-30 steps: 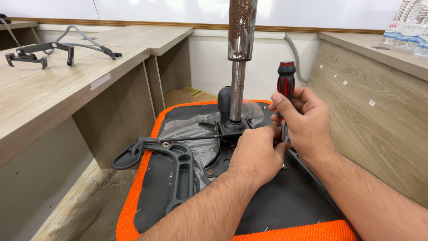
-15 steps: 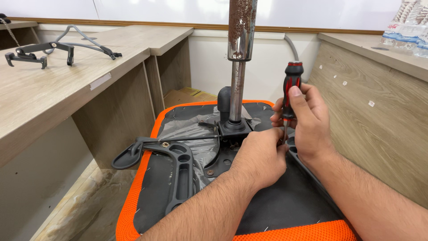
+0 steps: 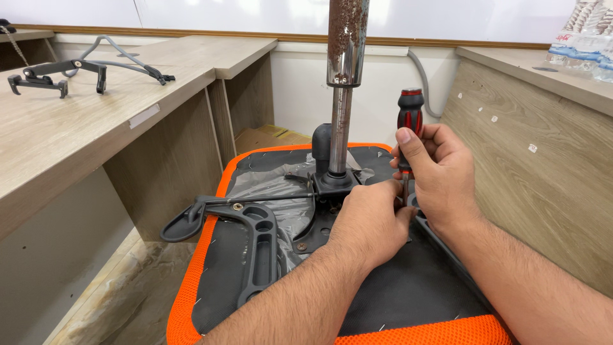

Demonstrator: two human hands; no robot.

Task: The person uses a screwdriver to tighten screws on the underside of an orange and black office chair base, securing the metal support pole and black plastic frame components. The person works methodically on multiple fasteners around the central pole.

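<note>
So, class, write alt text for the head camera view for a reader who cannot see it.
The right hand grips a red-and-black screwdriver upright, its tip down by the left hand, on the underside of an upturned orange office chair seat. A rusty gas-lift column rises from the seat; wooden desks stand alongside.

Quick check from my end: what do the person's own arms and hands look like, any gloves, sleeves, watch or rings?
Both are bare. The left hand and right hand wear no gloves, and no ring shows. Both forearms are uncovered up to the frame edge, with dark hair; no sleeve, watch or wristband in view.
</note>
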